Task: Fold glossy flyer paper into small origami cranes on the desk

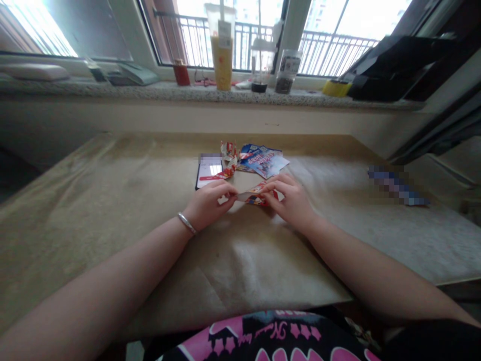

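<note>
Between my two hands, low over the middle of the table, is a folded piece of red and white printed paper. My left hand, with a silver bangle at the wrist, pinches its left end. On the right side, my right hand grips the paper with thumb and fingers, covering part of it. Just beyond my hands lie folded red and white paper pieces, a phone with a lit screen, and a fanned stack of blue printed cards.
A pale cloth covers the table. At the far right lies a blurred bluish item. On the windowsill stand a tall cup of yellow drink, a clear cup, a jar, yellow tape and a black bag.
</note>
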Demonstrator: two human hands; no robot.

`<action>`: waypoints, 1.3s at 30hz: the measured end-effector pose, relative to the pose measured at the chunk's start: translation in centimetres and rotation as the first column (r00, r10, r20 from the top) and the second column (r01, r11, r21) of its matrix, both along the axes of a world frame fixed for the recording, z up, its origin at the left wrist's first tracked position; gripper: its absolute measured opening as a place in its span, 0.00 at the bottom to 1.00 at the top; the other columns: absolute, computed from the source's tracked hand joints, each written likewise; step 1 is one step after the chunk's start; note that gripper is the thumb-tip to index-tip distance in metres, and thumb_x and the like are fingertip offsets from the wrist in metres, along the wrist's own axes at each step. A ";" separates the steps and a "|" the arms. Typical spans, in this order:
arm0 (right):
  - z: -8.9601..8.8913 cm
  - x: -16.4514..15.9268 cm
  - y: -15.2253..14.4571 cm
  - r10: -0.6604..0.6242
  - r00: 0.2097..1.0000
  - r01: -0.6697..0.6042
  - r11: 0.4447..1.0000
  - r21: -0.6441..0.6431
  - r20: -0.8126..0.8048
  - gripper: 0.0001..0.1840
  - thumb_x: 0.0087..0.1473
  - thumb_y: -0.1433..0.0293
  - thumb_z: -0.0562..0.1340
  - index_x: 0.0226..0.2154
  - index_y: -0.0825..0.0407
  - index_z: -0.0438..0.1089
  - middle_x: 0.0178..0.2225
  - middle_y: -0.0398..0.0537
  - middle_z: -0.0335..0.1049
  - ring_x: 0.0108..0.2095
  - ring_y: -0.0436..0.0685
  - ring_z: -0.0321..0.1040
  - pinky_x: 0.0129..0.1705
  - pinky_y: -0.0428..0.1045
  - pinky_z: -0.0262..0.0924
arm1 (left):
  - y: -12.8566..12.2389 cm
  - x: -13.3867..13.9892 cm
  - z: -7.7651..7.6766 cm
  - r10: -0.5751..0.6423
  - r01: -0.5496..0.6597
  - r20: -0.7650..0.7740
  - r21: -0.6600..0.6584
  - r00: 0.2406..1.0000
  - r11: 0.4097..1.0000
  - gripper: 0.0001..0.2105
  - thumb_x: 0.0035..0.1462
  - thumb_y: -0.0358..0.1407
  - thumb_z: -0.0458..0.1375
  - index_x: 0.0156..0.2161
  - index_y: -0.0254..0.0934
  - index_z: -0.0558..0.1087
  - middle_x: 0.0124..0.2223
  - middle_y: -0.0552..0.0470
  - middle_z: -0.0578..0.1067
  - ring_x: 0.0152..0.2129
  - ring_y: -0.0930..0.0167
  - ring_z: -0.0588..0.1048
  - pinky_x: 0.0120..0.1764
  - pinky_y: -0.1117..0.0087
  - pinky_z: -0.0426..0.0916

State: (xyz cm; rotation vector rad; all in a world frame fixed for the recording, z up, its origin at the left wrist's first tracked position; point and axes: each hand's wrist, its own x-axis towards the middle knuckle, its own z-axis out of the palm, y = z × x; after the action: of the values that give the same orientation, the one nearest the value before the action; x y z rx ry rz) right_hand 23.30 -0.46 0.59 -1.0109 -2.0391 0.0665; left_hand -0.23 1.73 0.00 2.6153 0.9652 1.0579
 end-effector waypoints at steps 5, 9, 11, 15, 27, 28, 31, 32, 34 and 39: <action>-0.1 0.0 0.0 -0.029 0.999 0.027 0.998 -0.062 -0.023 0.03 0.51 0.72 0.63 0.28 0.50 0.72 0.31 0.47 0.72 0.36 0.56 0.67 0.42 0.53 0.62 | 0.2 -0.1 -0.2 0.027 -0.027 0.010 0.023 1.000 0.999 0.05 0.58 0.32 0.54 0.33 0.35 0.72 0.30 0.52 0.72 0.28 0.74 0.70 0.33 0.73 0.65; 0.0 0.0 -0.1 -0.034 0.999 0.033 0.997 -0.064 -0.011 0.03 0.52 0.73 0.62 0.28 0.51 0.71 0.32 0.48 0.72 0.36 0.56 0.67 0.41 0.53 0.62 | 0.0 0.1 -0.1 0.052 -0.053 0.029 0.044 0.998 0.998 0.05 0.58 0.31 0.55 0.32 0.35 0.72 0.30 0.52 0.71 0.27 0.73 0.69 0.32 0.73 0.64; 0.0 0.0 -0.1 -0.028 1.000 0.027 0.999 -0.033 -0.003 0.03 0.53 0.73 0.61 0.29 0.51 0.71 0.32 0.49 0.71 0.37 0.56 0.67 0.41 0.53 0.62 | -0.1 0.1 -0.1 0.066 -0.067 0.039 0.037 0.997 0.997 0.06 0.59 0.32 0.54 0.32 0.35 0.72 0.30 0.52 0.71 0.28 0.73 0.69 0.33 0.72 0.65; 0.1 0.1 -0.2 -0.014 1.000 0.014 0.998 0.054 0.005 0.04 0.54 0.73 0.61 0.29 0.51 0.70 0.32 0.48 0.71 0.37 0.56 0.66 0.41 0.52 0.62 | 0.1 0.1 -0.2 0.086 -0.083 0.072 -0.036 0.994 0.996 0.04 0.58 0.33 0.56 0.35 0.36 0.73 0.32 0.52 0.72 0.30 0.73 0.70 0.34 0.72 0.67; 0.1 0.2 -0.2 0.064 0.998 -0.063 0.994 0.093 -0.006 0.02 0.53 0.71 0.63 0.29 0.49 0.70 0.28 0.45 0.70 0.31 0.53 0.64 0.36 0.51 0.61 | 0.5 0.0 -0.2 0.034 -0.070 0.301 0.111 0.953 0.991 0.04 0.58 0.27 0.57 0.35 0.36 0.73 0.35 0.52 0.73 0.35 0.73 0.72 0.39 0.71 0.70; 0.2 0.2 -0.3 0.081 0.997 -0.080 0.994 0.075 -0.006 0.02 0.53 0.70 0.63 0.29 0.49 0.70 0.28 0.45 0.70 0.31 0.53 0.64 0.36 0.51 0.61 | 0.4 0.0 -0.1 0.038 -0.086 0.313 0.138 0.949 0.987 0.04 0.57 0.26 0.57 0.35 0.36 0.73 0.36 0.52 0.72 0.36 0.73 0.72 0.41 0.70 0.70; 0.3 0.3 -0.4 0.135 0.991 -0.134 0.991 0.022 -0.004 0.02 0.52 0.69 0.64 0.30 0.49 0.70 0.29 0.45 0.71 0.31 0.52 0.65 0.33 0.49 0.61 | -0.2 0.3 0.3 0.079 -0.148 0.343 0.179 0.936 0.973 0.06 0.57 0.25 0.57 0.33 0.36 0.73 0.40 0.51 0.71 0.40 0.73 0.71 0.44 0.69 0.69; 0.4 0.2 -0.4 0.146 0.989 -0.146 0.989 0.010 -0.001 0.02 0.52 0.68 0.64 0.30 0.49 0.70 0.29 0.45 0.71 0.31 0.52 0.65 0.32 0.49 0.61 | -0.3 0.3 0.3 0.083 -0.155 0.347 0.186 0.934 0.970 0.06 0.57 0.24 0.57 0.33 0.37 0.73 0.41 0.51 0.70 0.41 0.73 0.71 0.44 0.68 0.69; 0.4 0.2 -0.5 0.149 0.989 -0.149 0.989 -0.005 0.007 0.02 0.53 0.69 0.63 0.30 0.50 0.71 0.29 0.45 0.71 0.31 0.52 0.65 0.31 0.48 0.61 | -0.4 0.3 0.3 0.062 -0.139 0.344 0.204 0.937 0.969 0.06 0.57 0.24 0.57 0.32 0.37 0.72 0.42 0.51 0.70 0.42 0.73 0.71 0.45 0.68 0.70; 0.0 0.2 -0.3 0.060 0.998 -0.058 0.997 -0.052 0.030 0.02 0.53 0.72 0.62 0.30 0.50 0.71 0.29 0.45 0.70 0.31 0.52 0.66 0.32 0.47 0.60 | -0.3 0.0 0.1 -0.018 -0.048 0.266 0.238 0.964 0.970 0.06 0.58 0.26 0.56 0.34 0.38 0.73 0.40 0.52 0.72 0.38 0.74 0.72 0.43 0.69 0.71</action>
State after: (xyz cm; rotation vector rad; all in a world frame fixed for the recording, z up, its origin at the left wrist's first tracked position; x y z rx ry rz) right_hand 23.48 -0.79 0.54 -0.9885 -2.1051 0.1352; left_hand -0.22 1.47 0.13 2.5545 0.8413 1.5750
